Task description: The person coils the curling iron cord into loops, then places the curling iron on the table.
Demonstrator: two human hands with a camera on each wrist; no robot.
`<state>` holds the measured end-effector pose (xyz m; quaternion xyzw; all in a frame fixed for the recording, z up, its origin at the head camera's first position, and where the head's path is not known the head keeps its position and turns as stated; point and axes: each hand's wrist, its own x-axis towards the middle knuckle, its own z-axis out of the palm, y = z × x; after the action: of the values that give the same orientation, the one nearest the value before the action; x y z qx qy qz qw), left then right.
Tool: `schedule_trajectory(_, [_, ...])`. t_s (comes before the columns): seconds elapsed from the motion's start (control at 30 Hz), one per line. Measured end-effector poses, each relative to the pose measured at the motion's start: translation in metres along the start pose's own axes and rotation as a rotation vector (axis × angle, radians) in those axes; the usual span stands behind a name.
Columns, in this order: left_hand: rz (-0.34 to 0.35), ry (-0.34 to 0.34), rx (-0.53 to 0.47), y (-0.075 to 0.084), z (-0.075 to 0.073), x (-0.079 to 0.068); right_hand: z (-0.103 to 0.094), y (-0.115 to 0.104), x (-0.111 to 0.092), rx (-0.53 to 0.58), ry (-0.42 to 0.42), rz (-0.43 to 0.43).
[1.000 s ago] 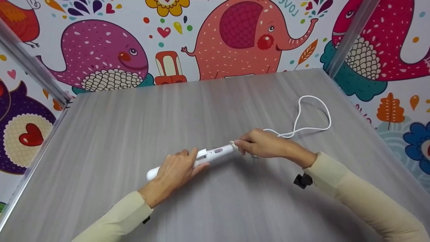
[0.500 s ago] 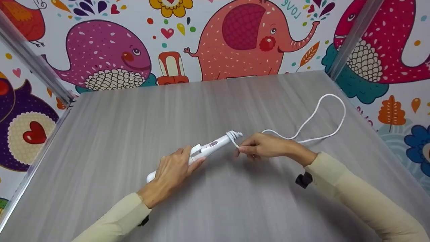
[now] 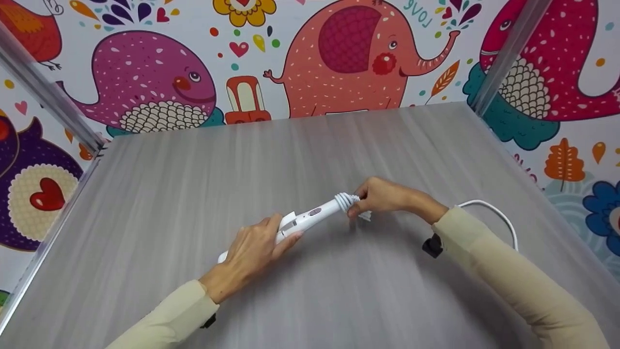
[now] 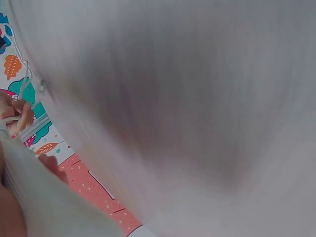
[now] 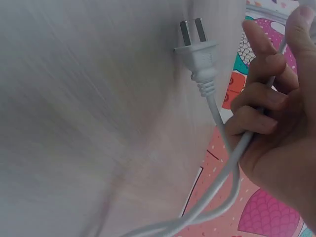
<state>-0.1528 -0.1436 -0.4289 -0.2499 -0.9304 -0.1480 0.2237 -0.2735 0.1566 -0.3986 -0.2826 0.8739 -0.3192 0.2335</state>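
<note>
- Left hand (image 3: 254,247) grasps the wand (image 3: 323,209), covering much of its barrel; wand slants over the counter (image 3: 193,184).
- Right hand (image 3: 385,195) grasps the cord (image 5: 212,185), which runs through its curled fingers; several turns circle the wand's end just beside it.
- Plug (image 5: 200,58) just beside right hand, prongs bare.
- Right sleeve (image 3: 513,271) hides part of the cord's outer loop.
- Printed wall (image 3: 339,92) borders the counter's far edge; metal posts (image 3: 508,58) stand near both far corners.
</note>
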Motion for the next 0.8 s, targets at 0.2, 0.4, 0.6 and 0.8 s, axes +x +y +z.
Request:
schedule_trajectory(0.2, [0.028,-0.032,-0.050,-0.003,-0.004,0.003,-0.007,-0.007,0.008,-0.081,0.047,-0.082])
schedule_trajectory(0.4, [0.077,-0.079,-0.033,-0.005,-0.007,0.002,-0.012,-0.016,0.011,-0.143,-0.014,-0.148])
schedule_trajectory(0.6, [0.106,-0.131,-0.032,-0.003,-0.005,-0.001,-0.013,-0.019,0.014,-0.202,-0.013,-0.174])
schedule_trajectory(0.8, [0.156,-0.147,-0.006,-0.001,-0.004,-0.002,-0.010,-0.028,0.011,-0.330,0.064,-0.200])
